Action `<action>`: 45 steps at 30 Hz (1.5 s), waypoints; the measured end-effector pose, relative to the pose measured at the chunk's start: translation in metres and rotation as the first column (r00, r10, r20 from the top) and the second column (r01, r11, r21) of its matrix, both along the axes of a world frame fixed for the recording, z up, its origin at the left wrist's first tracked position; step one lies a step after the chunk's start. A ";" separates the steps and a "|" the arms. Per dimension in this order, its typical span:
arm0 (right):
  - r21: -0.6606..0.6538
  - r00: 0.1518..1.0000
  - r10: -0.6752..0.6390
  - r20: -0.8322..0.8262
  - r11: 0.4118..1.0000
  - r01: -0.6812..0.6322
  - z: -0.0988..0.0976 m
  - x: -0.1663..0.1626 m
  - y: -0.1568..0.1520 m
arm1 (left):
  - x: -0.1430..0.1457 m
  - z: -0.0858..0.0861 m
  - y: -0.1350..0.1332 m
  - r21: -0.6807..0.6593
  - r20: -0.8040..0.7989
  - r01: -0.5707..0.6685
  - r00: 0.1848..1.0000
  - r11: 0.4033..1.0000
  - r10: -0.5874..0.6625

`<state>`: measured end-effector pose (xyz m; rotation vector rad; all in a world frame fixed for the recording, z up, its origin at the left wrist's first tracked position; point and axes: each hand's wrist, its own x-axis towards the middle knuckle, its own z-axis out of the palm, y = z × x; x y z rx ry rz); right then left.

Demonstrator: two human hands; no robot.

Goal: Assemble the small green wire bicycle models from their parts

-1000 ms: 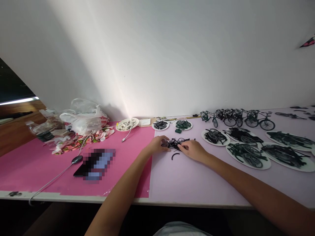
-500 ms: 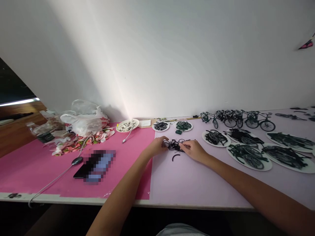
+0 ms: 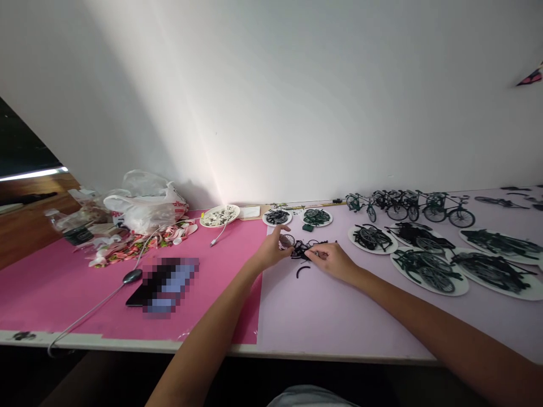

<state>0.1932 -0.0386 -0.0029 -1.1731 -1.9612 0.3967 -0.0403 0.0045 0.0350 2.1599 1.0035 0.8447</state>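
Observation:
My left hand curls its fingers and thumb around a small grey spoked wheel, tilted up off the table. Just right of it lies a cluster of black model bicycle parts. My right hand pinches at the right side of this cluster, thumb and forefinger together; what they grip is too small to make out. In front of both hands a curved black strip lies on the pale sheet. Behind them is a small dark green block.
Assembled model bicycles stand along the wall. Several plates of dark parts cover the right side. A plate of whitish pieces, a plastic bag, a blurred phone and a cable lie on the left.
My left hand has opened out and lifted slightly, so more of the wheel shows, turned upward. My right fingertips have shifted a little left along the parts.

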 end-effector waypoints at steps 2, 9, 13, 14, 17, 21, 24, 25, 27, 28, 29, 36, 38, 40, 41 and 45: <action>-0.021 0.998 0.008 -0.062 1.000 -0.009 0.001 -0.001 0.000 | 0.009 0.000 -0.006 -0.022 0.076 0.034 0.997 0.999 -0.033; -0.080 0.964 -0.060 -0.261 0.996 0.040 -0.005 -0.003 0.002 | 0.030 -0.005 -0.018 0.049 0.120 0.056 0.991 0.997 -0.062; -0.120 0.927 -0.067 -0.370 0.992 0.024 -0.009 -0.004 0.006 | 0.031 -0.013 -0.017 0.090 0.108 0.045 0.993 0.995 -0.055; -0.129 0.922 -0.063 -0.381 0.991 0.014 -0.009 -0.004 0.007 | 0.031 -0.015 -0.016 0.092 0.108 0.046 0.993 0.995 -0.056; -0.135 0.926 -0.058 -0.373 0.991 0.008 -0.008 -0.003 0.007 | 0.033 -0.019 -0.015 0.069 0.124 0.028 0.992 0.997 -0.036; -0.090 0.967 -0.068 -0.245 0.995 0.047 -0.003 0.001 0.004 | 0.034 -0.019 -0.012 0.062 0.128 -0.013 0.992 0.998 0.005; -0.029 0.988 -0.066 -0.139 0.998 0.062 0.000 0.004 0.002 | 0.034 -0.018 -0.011 0.073 0.105 -0.019 0.994 0.997 0.012; -0.013 0.991 -0.063 -0.116 0.998 0.062 0.000 0.004 0.002 | 0.034 -0.018 -0.011 0.075 0.097 -0.019 0.995 0.997 0.012; 0.004 0.994 -0.063 -0.092 0.998 0.064 0.000 0.005 0.002 | 0.034 -0.018 -0.010 0.075 0.085 -0.020 0.996 0.997 0.014; 0.007 0.994 -0.065 -0.089 0.998 0.066 0.000 0.006 0.002 | 0.034 -0.018 -0.010 0.074 0.083 -0.020 0.996 0.997 0.014; 0.010 0.994 -0.068 -0.088 0.998 0.069 -0.001 0.006 0.002 | 0.034 -0.018 -0.011 0.072 0.083 -0.019 0.996 0.997 0.013; 0.015 0.994 -0.061 -0.086 0.998 0.063 0.002 0.003 -0.002 | 0.034 -0.015 -0.013 0.110 0.048 -0.003 0.999 0.994 -0.002; 0.009 0.995 -0.059 -0.084 0.998 0.060 0.003 0.003 -0.002 | 0.034 -0.011 -0.014 0.153 0.000 -0.010 1.000 0.988 0.010; 0.008 0.995 -0.052 -0.084 0.999 0.053 0.004 0.003 -0.002 | 0.034 -0.009 -0.015 0.201 -0.054 -0.018 0.998 0.979 0.029; 0.008 0.995 -0.049 -0.085 0.999 0.049 0.004 0.004 -0.002 | 0.035 -0.008 -0.016 0.223 -0.081 -0.019 0.996 0.975 0.038; 0.000 0.995 -0.035 -0.089 0.999 0.036 0.004 0.005 -0.001 | 0.035 -0.007 -0.018 0.267 -0.132 0.012 0.991 0.964 0.024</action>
